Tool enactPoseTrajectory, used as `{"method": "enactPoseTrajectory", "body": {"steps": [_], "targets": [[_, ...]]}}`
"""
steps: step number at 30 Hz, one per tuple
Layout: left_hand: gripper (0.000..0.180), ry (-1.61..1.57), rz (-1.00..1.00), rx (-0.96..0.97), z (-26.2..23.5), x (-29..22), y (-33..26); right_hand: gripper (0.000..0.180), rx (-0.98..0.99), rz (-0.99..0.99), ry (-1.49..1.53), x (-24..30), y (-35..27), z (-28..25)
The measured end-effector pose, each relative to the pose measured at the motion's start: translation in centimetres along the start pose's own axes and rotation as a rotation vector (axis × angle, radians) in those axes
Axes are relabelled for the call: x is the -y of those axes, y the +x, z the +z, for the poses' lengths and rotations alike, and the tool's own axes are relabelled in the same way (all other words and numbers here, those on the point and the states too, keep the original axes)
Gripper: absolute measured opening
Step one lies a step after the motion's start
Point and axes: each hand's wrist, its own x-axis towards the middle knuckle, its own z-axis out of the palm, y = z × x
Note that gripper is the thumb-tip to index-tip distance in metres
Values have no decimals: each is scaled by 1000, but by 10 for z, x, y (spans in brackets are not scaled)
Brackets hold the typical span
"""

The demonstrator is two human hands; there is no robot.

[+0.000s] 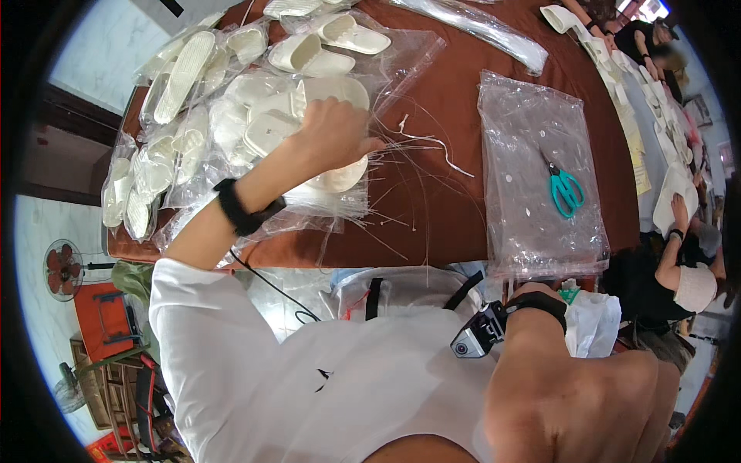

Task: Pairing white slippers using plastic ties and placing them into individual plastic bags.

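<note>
My left hand [336,137] reaches over the pile at the table's left half. Its fingers are curled against a cream slipper [270,133], and the thumb sticks out to the right. More cream slippers lie around and beneath it, many in clear plastic bags. Beside this hand is a spread of thin clear plastic ties [390,220]. My right hand [534,290] is low at the table's front edge, by the lower end of a stack of clear plastic bags [513,193]; its fingers are hidden. Teal-handled scissors [567,191] rest on those bags.
A brown cloth covers the table [440,69]. A long clear plastic bundle [478,31] lies at the back. On the right, other people work at a second table [652,154] with cream slippers. A fan [63,270] and an orange chair [104,318] stand at left.
</note>
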Motion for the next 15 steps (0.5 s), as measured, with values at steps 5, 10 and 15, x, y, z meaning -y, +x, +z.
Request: {"method": "enactPoseTrajectory", "body": {"steps": [5,10,15], "targets": [[59,69,-175,83,43,-2,36,54,503,301,-200,11,26,-41],[53,32,-207,147,63,12,47,36,680,-291,-839,-37,14,-74],[36,-46,-188,165,60,15,57,11,774,-310,-926,-36,12,-54]]}}
